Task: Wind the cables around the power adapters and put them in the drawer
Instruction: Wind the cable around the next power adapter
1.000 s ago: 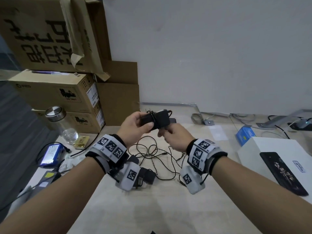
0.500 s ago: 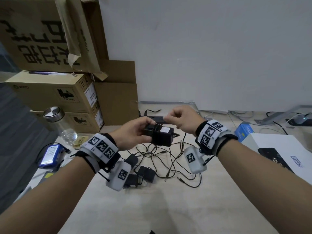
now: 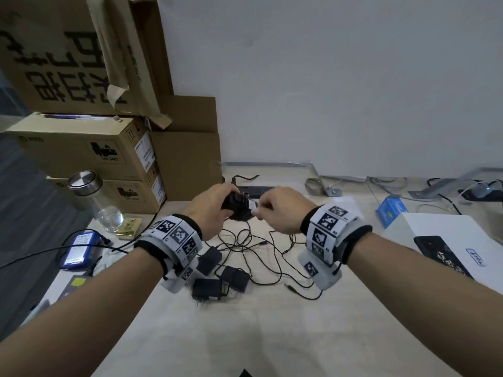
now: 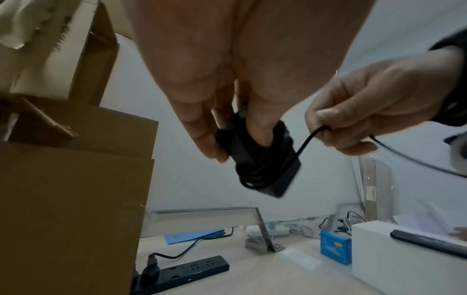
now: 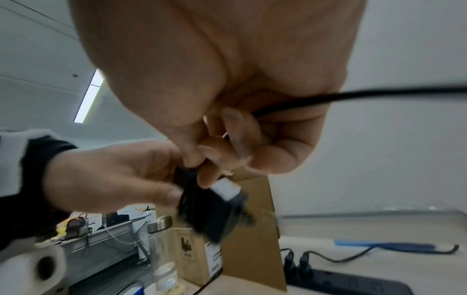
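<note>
Corrugated cardboard boxes (image 3: 81, 148) are stacked at the left of a pale wood-grain desk (image 3: 272, 336), beside a clear glass bottle (image 3: 99, 205) with a brushed-metal cap. Above the desk, the left hand (image 3: 211, 213) grips a blocky matte-black power adapter (image 4: 262, 159), fingers and thumb curled round its body, several turns of thin black cable (image 4: 307, 143) lying snug round it. The right hand (image 3: 283, 210), just beside it, pinches the free run of that cable between thumb and curled fingers; the cable trails away past the wrist. Three more adapters (image 3: 215, 281) lie below on the desk among loose tangled leads. A black power strip (image 4: 187, 269) lies flat near the wall, and a smooth white box (image 3: 446, 240) sits at the right. Compared with half a second ago, the right hand has dropped closer to the adapter, and both hands sit slightly farther from the camera. No drawer shows in any view.
</note>
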